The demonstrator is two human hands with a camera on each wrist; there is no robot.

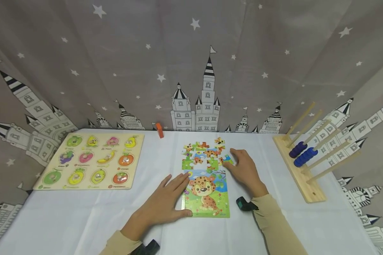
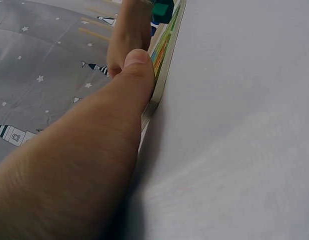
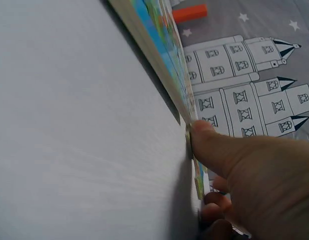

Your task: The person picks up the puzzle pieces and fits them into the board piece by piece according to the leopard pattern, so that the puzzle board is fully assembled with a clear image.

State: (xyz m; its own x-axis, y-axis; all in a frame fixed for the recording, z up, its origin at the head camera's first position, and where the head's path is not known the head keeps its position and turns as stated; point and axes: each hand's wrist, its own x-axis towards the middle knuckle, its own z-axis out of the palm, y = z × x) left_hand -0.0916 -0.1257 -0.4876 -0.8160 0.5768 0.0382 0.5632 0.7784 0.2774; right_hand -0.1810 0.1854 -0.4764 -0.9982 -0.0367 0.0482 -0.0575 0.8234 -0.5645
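From where I stand, the leopard picture board (image 1: 207, 203) lies flat just below the centre of the head view, with a cluster of loose jigsaw pieces (image 1: 212, 153) close above its top edge on the white worktop (image 1: 67, 219). The board looks stiff and light, its glossy face likely a bit slippery, so I'd steady it by the side edges. The pieces appear thin, light and rigid; their tabs could bend or fray if forced, and each is probably best pinched across 2 opposite edges or slid flat with 1 fingertip. The left hand (image 1: 164, 205) isn't grasping anything: its fingers stretch over the board's upper left edge, and the thumb reaches out to the lower left corner. That forearm slants in from the bottom, left of centre. The right hand (image 1: 244, 168) comes up from the lower right, wrist bent inward, thumb and index finger apart beside a blue-and-green piece (image 1: 228, 159) at the cluster's right margin. In the right wrist view the thumb meets the pieces' edge and the other fingers bend underneath, but I can't tell whether it pinches 1 or only nudges it.
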